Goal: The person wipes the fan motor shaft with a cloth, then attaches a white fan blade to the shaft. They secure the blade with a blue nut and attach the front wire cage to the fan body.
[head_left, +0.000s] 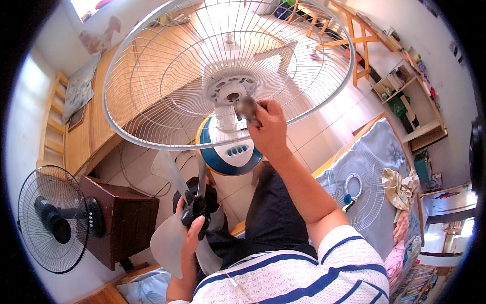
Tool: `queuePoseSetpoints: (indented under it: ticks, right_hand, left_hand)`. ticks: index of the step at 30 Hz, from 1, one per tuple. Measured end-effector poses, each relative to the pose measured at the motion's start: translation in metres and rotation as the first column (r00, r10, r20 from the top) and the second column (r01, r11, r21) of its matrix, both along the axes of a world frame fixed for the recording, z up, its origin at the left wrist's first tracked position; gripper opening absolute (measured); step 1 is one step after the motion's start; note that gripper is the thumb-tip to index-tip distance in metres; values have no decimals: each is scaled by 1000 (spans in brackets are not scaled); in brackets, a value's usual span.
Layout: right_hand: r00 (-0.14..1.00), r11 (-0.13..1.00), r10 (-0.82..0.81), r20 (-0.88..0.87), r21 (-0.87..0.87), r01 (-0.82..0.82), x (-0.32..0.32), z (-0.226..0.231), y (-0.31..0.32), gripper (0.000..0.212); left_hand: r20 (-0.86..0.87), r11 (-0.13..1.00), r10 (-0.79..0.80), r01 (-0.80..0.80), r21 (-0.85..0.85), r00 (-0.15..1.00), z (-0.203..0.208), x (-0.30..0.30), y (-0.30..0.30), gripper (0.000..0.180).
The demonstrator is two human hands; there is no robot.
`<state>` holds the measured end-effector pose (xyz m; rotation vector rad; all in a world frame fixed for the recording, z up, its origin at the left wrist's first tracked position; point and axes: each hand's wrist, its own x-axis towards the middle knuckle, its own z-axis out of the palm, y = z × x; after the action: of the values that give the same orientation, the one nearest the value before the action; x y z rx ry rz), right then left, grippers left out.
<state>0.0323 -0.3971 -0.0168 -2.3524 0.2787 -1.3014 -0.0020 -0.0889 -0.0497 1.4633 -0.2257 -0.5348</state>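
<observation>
My left hand (192,234) is closed around the black hub of a fan blade (169,242), whose broad translucent grey blades spread out over my lap. Up in front, my right hand (269,126) grips a small tool with a rounded, grey-brown, brush-like end (247,107); blur hides its exact kind. That end is close to the metal shaft at the middle of a standing fan's rear wire guard (136,138). The fan's white motor front (215,90) shows at the guard's centre. Below the guard is the fan's blue and white base (228,161) with several blue buttons.
The front guard (372,190) lies on a blue-grey padded surface at right, beside crumpled cloth (400,186). A black fan (53,218) stands near a dark wooden cabinet (134,213) at left. A long wooden table (104,119) runs along the left; shelves (410,101) stand far right.
</observation>
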Motion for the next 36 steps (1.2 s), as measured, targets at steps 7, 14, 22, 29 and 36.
queuePoseSetpoints:
  ticks: [7,14,22,29,36]
  right_hand:
    - [986,988,-21,168,153,-5,-6,1,3,25]
    - [978,991,-82,191,-86,100,11,9,-2,32]
    - [994,993,-59,88,-92,67,13,-37,12,37]
    - [982,985,159,101,54,-165,25,-45,64,28]
    - [982,981,167,89,83,-174,41,-37,64,23]
  left_hand:
    - [11,998,56,-56,13,998,-8,1,12,79]
    - [-8,997,73,-73,-19,997,-13,-3,15,77]
    - [-24,996,80,-81,-32,996,-15,0,22,77]
    - [-2,991,94,-94,-93,996,-17,3,23,75]
    - [-47,990,113,-117,-80,992,-23,3,34,76]
